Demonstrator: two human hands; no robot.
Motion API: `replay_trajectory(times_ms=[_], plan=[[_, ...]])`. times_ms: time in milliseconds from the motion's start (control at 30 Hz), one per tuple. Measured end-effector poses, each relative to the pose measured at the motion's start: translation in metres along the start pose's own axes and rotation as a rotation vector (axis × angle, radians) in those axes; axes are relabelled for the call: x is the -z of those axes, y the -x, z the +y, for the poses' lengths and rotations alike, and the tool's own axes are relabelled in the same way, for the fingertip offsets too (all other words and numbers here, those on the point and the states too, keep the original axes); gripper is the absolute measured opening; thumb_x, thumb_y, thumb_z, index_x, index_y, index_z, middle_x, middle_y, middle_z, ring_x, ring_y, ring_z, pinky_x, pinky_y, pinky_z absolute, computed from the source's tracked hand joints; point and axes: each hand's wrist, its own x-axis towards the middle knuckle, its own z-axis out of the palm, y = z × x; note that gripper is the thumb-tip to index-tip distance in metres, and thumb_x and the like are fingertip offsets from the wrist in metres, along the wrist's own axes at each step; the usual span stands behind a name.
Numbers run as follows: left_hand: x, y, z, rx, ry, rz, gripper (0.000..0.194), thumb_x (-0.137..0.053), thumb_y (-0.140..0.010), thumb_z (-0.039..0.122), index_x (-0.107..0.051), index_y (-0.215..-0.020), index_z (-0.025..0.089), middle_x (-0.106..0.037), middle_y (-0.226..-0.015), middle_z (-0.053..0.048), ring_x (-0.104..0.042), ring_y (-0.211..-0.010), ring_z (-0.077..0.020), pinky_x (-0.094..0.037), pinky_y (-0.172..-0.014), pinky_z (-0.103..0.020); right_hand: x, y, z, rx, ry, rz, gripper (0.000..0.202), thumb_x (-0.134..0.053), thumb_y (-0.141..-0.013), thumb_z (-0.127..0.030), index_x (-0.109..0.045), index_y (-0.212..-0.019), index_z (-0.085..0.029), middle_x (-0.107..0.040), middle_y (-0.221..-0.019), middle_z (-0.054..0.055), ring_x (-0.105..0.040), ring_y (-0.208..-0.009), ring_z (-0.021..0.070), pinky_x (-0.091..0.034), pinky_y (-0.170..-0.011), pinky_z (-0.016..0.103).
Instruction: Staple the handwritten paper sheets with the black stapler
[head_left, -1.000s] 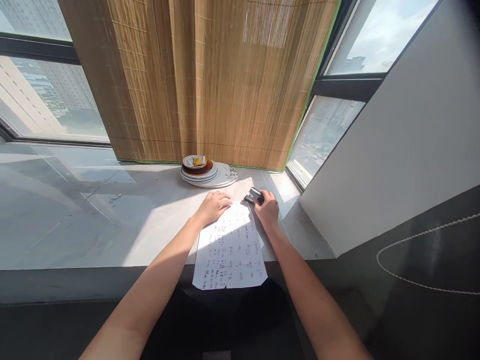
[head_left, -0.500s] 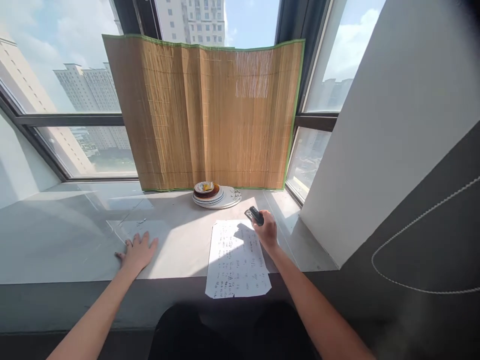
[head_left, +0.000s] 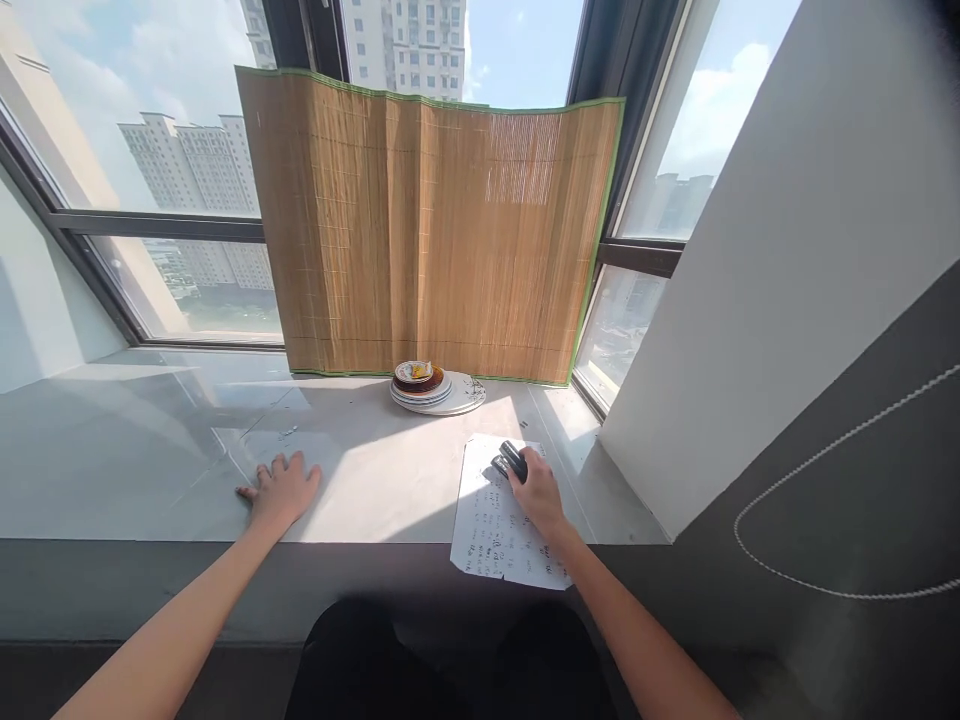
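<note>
On the window ledge (head_left: 150, 470), head view: we see our right hand (head_left: 537, 492) closed around a black stapler (head_left: 511, 461), resting on the paper sheets (head_left: 501, 515). The stapler pokes out of the fist toward 11 o'clock, its long axis running the same way, over the upper part of the sheets. The sheets are white, covered in handwriting, lower edge overhanging the ledge. Our left hand (head_left: 281, 490) lies flat at 9 o'clock, fingers spread, holding nothing, well apart from the paper; the right is plainly nearer. At 12 o'clock, stacked plates (head_left: 435, 390) stand before a bamboo screen (head_left: 427, 220).
</note>
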Motion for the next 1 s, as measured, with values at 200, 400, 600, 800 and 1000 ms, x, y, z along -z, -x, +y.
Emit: replay_trajectory(times_ms=[200,400,600,800,1000], plan=[[0.003,0.004,0.003,0.003,-0.003,0.002,0.069,-0.031,-0.104,0.05,-0.048,-0.16,0.015,-0.036,-0.168,-0.026,-0.03,-0.152,-0.0525,-0.024,-0.113,-0.084,0.012,-0.061,0.025,-0.12,-0.055,0.153,0.04,-0.033,-0.107,-0.045,-0.065,-0.114,-0.022,-0.068,-0.123,0.014,-0.061,-0.117,0.0302,-0.051,-0.1,0.046],[0.004,0.004,0.001,0.0,0.003,-0.047,0.073,-0.027,-0.104,0.052,-0.042,-0.164,0.014,-0.031,-0.172,-0.025,-0.025,-0.155,-0.0533,-0.023,-0.115,-0.083,-0.028,-0.11,0.029,-0.158,0.334,-0.328,0.051,-0.047,-0.1,-0.025,-0.056,-0.148,-0.011,-0.045,-0.164,0.022,-0.037,-0.157,0.0339,-0.03,-0.127,0.053],[0.01,0.009,0.007,0.012,-0.003,-0.038,0.072,-0.024,-0.104,0.052,-0.044,-0.163,0.015,-0.031,-0.172,-0.024,-0.024,-0.155,-0.0528,-0.022,-0.117,-0.083,-0.095,-0.1,-0.03,0.054,0.343,-0.482,0.052,-0.034,-0.11,-0.027,-0.047,-0.159,-0.012,-0.034,-0.173,0.02,-0.028,-0.162,0.0299,-0.022,-0.129,0.047],[0.008,0.012,0.007,0.002,0.015,-0.018,0.069,-0.027,-0.105,0.05,-0.047,-0.161,0.014,-0.032,-0.171,-0.025,-0.026,-0.154,-0.0521,-0.023,-0.116,-0.083,-0.184,-0.096,-0.136,0.304,0.257,-0.535,0.046,-0.038,-0.111,-0.028,-0.049,-0.152,-0.01,-0.038,-0.171,0.016,-0.03,-0.159,0.0254,-0.022,-0.128,0.044],[0.001,0.008,0.001,-0.01,0.028,0.009,0.068,-0.03,-0.105,0.051,-0.047,-0.16,0.015,-0.033,-0.17,-0.026,-0.026,-0.154,-0.0523,-0.021,-0.115,-0.083,-0.226,-0.11,-0.172,0.334,0.213,-0.495,0.039,-0.042,-0.108,-0.021,-0.055,-0.145,-0.018,-0.049,-0.163,0.015,-0.037,-0.153,0.0269,-0.028,-0.125,0.05]])
